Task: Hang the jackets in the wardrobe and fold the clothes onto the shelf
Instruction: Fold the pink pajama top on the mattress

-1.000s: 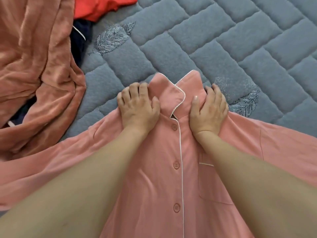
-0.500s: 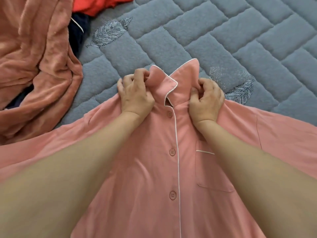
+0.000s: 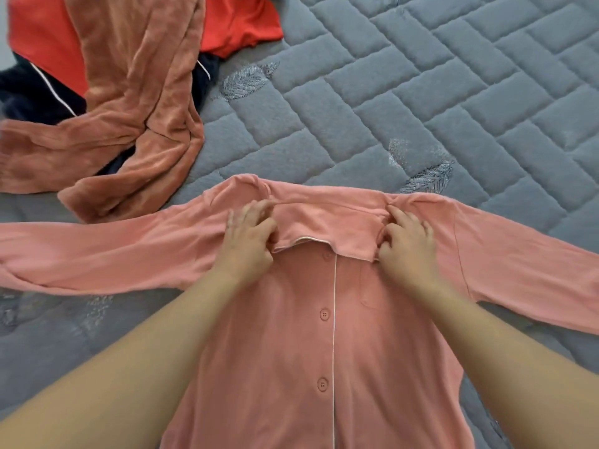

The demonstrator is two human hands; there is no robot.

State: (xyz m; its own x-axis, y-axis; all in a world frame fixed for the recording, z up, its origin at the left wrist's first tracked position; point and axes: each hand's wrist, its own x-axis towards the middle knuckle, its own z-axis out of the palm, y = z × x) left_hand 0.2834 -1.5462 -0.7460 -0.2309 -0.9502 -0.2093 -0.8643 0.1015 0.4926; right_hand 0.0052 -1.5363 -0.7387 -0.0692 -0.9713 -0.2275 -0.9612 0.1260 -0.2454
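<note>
Fingers of the left hand and the right hand curl and pinch the two ends of the folded-down collar of a salmon-pink buttoned pyjama shirt with white piping. The shirt lies flat, sleeves spread sideways, on a grey quilted mattress. Beyond the left fingers sits a heap: brown fleece garment, red cloth, navy clothing.

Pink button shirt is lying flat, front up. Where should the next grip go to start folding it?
Probably the left sleeve: it lies flat and straight out to the side, free of the brown fleece garment. Pinch near its outer end from above and fold it across the pink shirt. Both hands are at the collar now.
</note>
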